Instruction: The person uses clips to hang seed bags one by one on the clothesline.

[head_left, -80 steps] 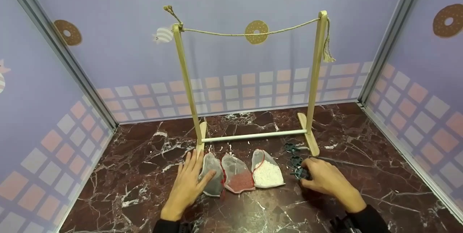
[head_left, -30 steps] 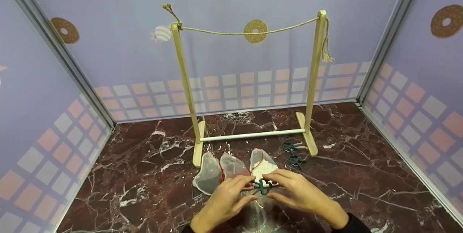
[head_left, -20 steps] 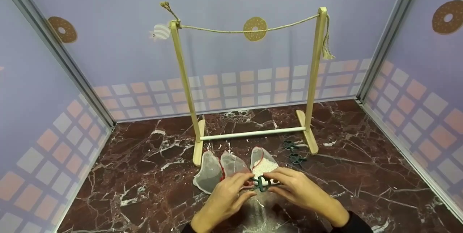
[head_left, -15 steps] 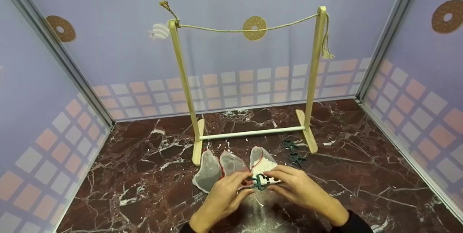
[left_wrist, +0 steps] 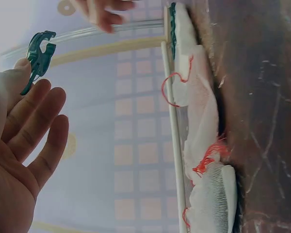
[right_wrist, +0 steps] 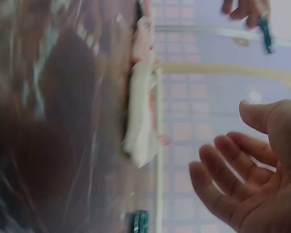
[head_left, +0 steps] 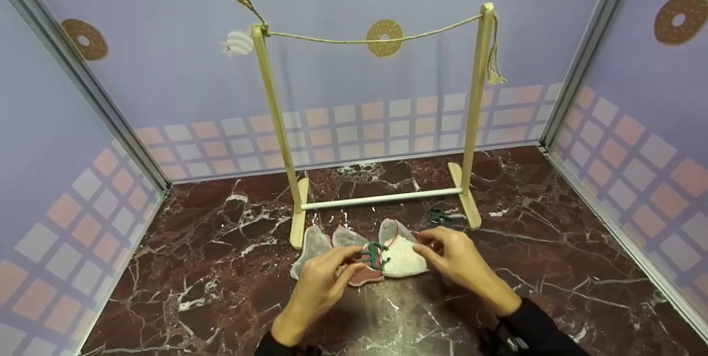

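Observation:
My left hand (head_left: 316, 285) pinches a dark green plastic spring clip (head_left: 376, 255) between thumb and index finger, raised above the bags. In the left wrist view the clip (left_wrist: 40, 53) stands up from the thumb, its curved jaws apart. The right hand (head_left: 463, 261) holds nothing; its fingers are loosely bent beside the right bag, as the right wrist view confirms. Three mesh bags with red strings lie in a row: a grey one (head_left: 316, 244) at left, one with reddish contents (head_left: 365, 275) in the middle, partly hidden, and one with white bits (head_left: 405, 257) at right.
Behind the bags stands a wooden frame (head_left: 477, 101) with a sagging rope (head_left: 332, 41) across its top and a white bar (head_left: 381, 198) low down. Another green clip (head_left: 440, 216) lies by the frame's right foot. Patterned panels enclose the marbled table (head_left: 221, 289).
Earlier the right hand was at the clips on the table, then both hands held one clip over the bags. Now the right hand has let go and moved right; the left keeps the clip.

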Demonstrator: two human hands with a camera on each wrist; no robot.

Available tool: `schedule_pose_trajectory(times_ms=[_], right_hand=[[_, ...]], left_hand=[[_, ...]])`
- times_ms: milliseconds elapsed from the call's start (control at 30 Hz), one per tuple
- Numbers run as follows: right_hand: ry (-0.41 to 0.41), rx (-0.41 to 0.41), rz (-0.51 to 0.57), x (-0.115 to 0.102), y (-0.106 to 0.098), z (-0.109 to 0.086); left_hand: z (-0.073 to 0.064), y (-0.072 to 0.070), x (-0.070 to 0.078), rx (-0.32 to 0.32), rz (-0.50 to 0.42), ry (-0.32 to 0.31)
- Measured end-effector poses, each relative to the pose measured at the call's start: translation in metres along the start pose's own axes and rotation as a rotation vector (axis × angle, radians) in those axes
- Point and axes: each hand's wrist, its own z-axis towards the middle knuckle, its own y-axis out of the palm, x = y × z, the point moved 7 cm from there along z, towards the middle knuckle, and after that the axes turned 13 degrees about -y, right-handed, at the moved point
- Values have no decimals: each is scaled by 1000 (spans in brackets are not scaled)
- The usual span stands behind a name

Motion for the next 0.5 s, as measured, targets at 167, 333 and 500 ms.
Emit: schedule_pose_trajectory(times_ms=[167, 333, 500], right_hand=[[178, -23, -36, 27, 11, 18], [298, -69, -15, 46, 24, 28], [397, -155, -63, 60, 40, 27]], left_hand=[[2, -12, 0, 66, -12, 23], [4, -20, -8, 122, -4, 2], [6, -23, -16, 132, 35, -14]])
